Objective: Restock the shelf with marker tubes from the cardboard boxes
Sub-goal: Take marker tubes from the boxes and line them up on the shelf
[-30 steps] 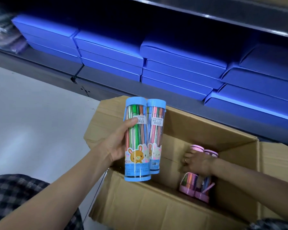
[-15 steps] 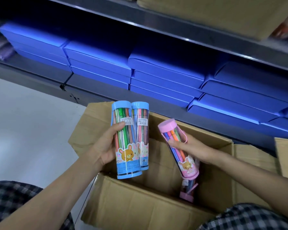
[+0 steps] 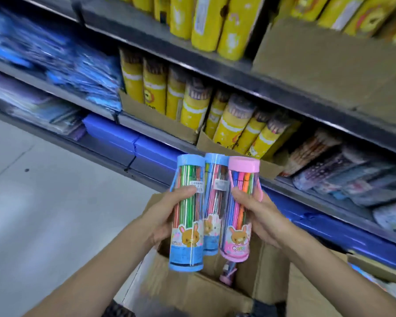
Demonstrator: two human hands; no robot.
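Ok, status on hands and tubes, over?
Left hand grips two blue-capped tubes. Right hand grips pink-capped tube. All above cardboard box. Nothing blocking.

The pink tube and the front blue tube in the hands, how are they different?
The pink tube has a pink cap and base; the front blue tube has blue ones. The right hand grips the pink tube, while the left hand holds the front blue tube with a second blue tube beside it. The pink tube tilts a little; the front blue tube stands nearly upright. Both are clear, full of markers, with a cartoon animal sticker.
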